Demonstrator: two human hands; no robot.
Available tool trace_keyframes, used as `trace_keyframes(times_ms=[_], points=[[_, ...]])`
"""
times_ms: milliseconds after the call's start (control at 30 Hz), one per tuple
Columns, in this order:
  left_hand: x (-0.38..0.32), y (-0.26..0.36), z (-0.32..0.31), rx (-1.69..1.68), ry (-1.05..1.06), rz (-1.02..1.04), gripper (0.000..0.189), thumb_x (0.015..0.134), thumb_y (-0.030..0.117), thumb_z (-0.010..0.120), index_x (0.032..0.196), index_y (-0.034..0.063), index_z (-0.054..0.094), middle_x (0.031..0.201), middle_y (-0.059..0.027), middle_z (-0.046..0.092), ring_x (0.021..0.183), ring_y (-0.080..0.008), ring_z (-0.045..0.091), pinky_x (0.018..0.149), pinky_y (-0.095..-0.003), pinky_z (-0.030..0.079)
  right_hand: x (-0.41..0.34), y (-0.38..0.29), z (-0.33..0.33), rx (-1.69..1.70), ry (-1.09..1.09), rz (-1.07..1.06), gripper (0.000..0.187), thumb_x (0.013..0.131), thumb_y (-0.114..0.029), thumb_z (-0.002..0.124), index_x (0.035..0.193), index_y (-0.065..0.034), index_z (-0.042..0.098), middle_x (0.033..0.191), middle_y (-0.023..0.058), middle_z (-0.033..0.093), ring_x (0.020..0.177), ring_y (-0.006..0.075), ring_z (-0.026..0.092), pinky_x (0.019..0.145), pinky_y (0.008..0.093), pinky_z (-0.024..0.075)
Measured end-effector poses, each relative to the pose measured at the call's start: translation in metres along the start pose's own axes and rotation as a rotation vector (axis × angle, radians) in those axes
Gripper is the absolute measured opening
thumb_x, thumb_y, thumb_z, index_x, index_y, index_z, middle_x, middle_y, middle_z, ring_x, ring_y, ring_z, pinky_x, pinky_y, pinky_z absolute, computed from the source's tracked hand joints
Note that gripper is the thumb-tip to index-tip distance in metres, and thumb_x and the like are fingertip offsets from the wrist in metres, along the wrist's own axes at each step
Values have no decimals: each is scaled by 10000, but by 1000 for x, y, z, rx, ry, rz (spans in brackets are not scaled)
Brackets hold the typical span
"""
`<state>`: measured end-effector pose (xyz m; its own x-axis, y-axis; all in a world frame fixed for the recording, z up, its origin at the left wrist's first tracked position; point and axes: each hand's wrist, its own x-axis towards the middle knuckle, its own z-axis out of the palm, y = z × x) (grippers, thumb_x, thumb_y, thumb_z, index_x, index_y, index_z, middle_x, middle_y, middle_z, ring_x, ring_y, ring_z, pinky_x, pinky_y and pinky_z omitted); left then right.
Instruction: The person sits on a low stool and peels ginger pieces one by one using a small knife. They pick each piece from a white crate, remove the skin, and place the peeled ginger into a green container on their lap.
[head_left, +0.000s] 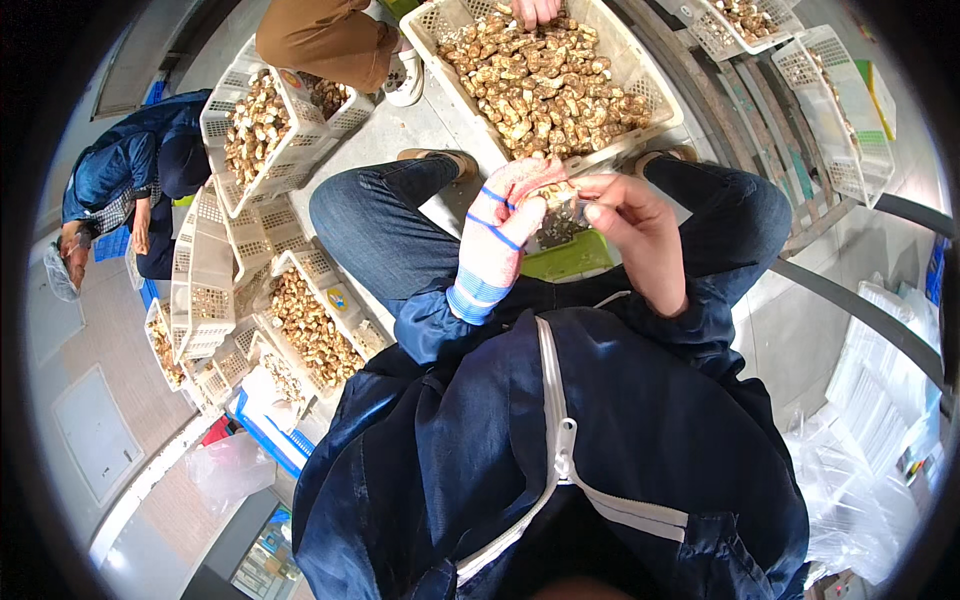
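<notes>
My left hand (504, 225), in a pink knitted glove with blue bands, grips a pale brown mushroom (553, 196) between thumb and fingers. My right hand (634, 232) is bare and meets the left at the mushroom. Its thumb and forefinger pinch a small shiny tool (583, 213), too small to make out clearly. Below both hands, between my knees, a green tub (570, 259) shows dark and pale scraps (559, 232) in it. Just beyond my hands stands a large white plastic crate (666, 112) heaped with brown and white mushrooms (536, 90).
Another person's hand (537, 10) reaches into the crate's far side. White crates of mushrooms (259, 127) stack at the left, where a bent-over person (142, 165) works. At the right are a slatted wooden pallet (765, 120), more crates (840, 112) and plastic wrapping (847, 480).
</notes>
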<state>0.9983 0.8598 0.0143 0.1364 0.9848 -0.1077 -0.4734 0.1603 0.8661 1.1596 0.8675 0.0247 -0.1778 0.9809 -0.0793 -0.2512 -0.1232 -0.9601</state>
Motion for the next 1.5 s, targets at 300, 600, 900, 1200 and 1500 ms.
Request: trace_keyframes(times_ms=[300,600,900,1200,1500], points=[[0,0,-12,84,-162,-126,429,888,159,517,1271,-1,407,1180,-138,528,1095,-215,507,936,-322,392,1,-5,-9,107,-11,35,34,837,33,549,821,9,532,990,66,609,848,90,556,777,227,443],[-6,0,-13,-130,-99,-350,421,846,150,586,1218,-10,471,1088,-79,575,941,-155,567,816,-257,439,1,-9,-7,-332,-23,-49,79,789,44,576,740,22,519,900,42,603,800,114,553,708,242,445],[-4,9,-8,-50,-64,-359,451,812,77,614,1230,4,461,1111,-72,561,913,-130,565,776,-242,453,2,1,-14,-37,-71,63,57,825,37,541,781,5,525,908,39,599,852,102,528,752,233,426],[0,1,-6,699,-97,105,455,781,36,601,1219,14,481,1117,-94,556,1036,-172,537,907,-282,405,2,10,-12,-272,-58,69,86,785,38,576,732,5,517,903,61,611,794,88,522,714,219,421],[-1,6,0,922,-89,181,505,710,-13,609,1202,45,513,1055,-119,563,990,-223,557,866,-292,430,4,8,-15,-231,-130,76,111,829,4,564,732,-7,510,886,18,592,776,60,498,686,217,406]])
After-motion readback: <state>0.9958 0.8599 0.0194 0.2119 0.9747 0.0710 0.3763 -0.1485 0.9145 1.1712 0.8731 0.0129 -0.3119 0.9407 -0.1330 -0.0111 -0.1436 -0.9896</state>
